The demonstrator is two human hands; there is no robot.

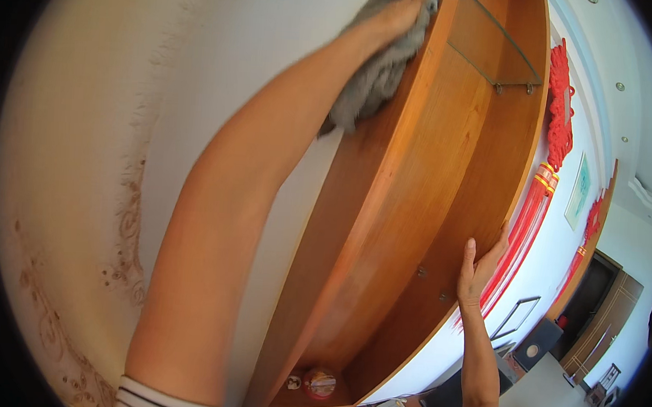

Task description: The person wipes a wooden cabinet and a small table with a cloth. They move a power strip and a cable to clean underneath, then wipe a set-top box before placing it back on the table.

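High at the top of the view, my left hand [405, 17] holds a crumpled grey cloth [379, 76] against the outer side of a tall wooden cabinet [354, 194]. Part of the cloth hangs down below the wrist. My right hand [478, 269] grips the front edge of the opposite side panel [488, 173], thumb on the inner face and fingers mostly hidden behind the edge. A glass shelf [492, 43] rests on small metal brackets in the upper cabinet. Lower brackets [422, 271] hold no shelf.
A round red container [319, 383] stands at the cabinet's bottom. Red Chinese knots [561, 105] with long tassels [523, 236] hang on the wall close to my right hand. Beyond are a speaker [537, 343], a dark screen [448, 400] and a brown door [602, 317]. A patterned curtain [82, 218] hangs left.
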